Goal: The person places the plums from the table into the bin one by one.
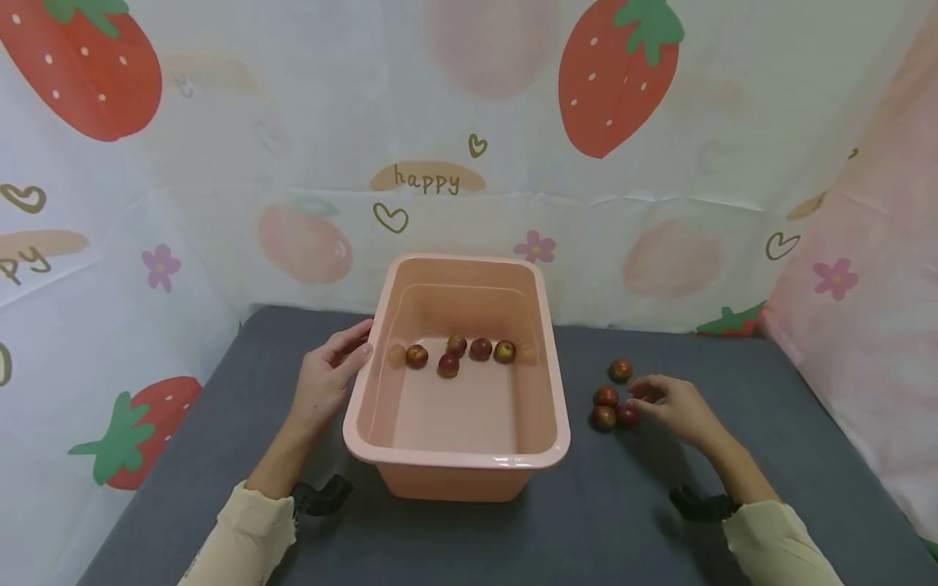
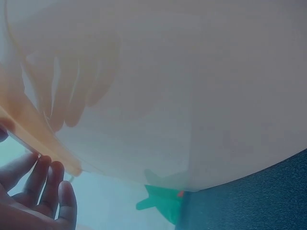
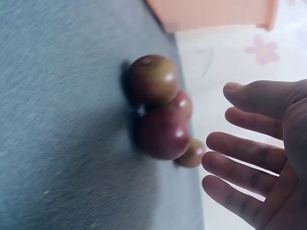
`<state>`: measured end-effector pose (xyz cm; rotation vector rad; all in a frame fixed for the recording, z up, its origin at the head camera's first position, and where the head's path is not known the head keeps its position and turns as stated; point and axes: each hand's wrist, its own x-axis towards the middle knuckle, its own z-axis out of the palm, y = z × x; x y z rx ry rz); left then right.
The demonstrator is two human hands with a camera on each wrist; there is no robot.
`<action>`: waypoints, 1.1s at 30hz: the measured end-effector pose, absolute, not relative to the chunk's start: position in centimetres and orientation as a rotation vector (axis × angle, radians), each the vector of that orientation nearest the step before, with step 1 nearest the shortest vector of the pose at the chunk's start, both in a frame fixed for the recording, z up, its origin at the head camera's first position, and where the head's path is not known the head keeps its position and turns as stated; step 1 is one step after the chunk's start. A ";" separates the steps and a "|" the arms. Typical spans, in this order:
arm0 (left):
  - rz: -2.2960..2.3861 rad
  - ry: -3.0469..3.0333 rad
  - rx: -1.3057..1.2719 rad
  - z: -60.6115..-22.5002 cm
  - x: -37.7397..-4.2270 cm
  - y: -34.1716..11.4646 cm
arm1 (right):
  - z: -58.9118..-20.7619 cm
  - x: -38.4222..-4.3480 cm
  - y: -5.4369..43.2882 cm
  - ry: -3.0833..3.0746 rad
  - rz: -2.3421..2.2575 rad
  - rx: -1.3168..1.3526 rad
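Note:
A pink plastic basin (image 1: pixel 456 476) stands on the grey cloth with several small reddish plums (image 1: pixel 480 349) on its floor. At the basin's left rim is my left hand (image 1: pixel 330 378), its fingertips and thumb touching the outer edge. The left wrist view shows these fingers (image 2: pixel 55 179) loosely extended against the rim (image 2: pixel 45 141). To the right of the basin lies a cluster of plums (image 1: pixel 605 396). My right hand (image 1: pixel 677 411) hovers beside this cluster, fingertips close to the nearest plum (image 1: pixel 627 413). The right wrist view shows its fingers spread, with nothing between them and the plums (image 3: pixel 164 133).
The dark grey cloth (image 1: pixel 308 553) covers the table. Behind and along the sides hangs a white sheet (image 1: pixel 410 98) printed with strawberries, hearts and flowers. Black straps (image 1: pixel 322 496) sit at both wrists.

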<state>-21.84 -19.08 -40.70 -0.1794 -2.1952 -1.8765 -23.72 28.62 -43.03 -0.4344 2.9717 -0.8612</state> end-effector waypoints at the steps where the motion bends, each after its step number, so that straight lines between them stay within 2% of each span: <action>1: -1.876 -2.194 -0.180 -40.7 -21.8 -19.1 | -43.3 -23.7 28.7 2.967 -0.851 -0.437; 11: -1.881 -2.195 -0.169 -40.6 -21.8 -19.0 | -45.3 -23.9 29.2 2.965 -0.811 -0.494; 33: -1.885 -2.190 -0.182 -40.5 -21.7 -19.0 | -46.0 -23.8 29.2 2.947 -0.831 -0.480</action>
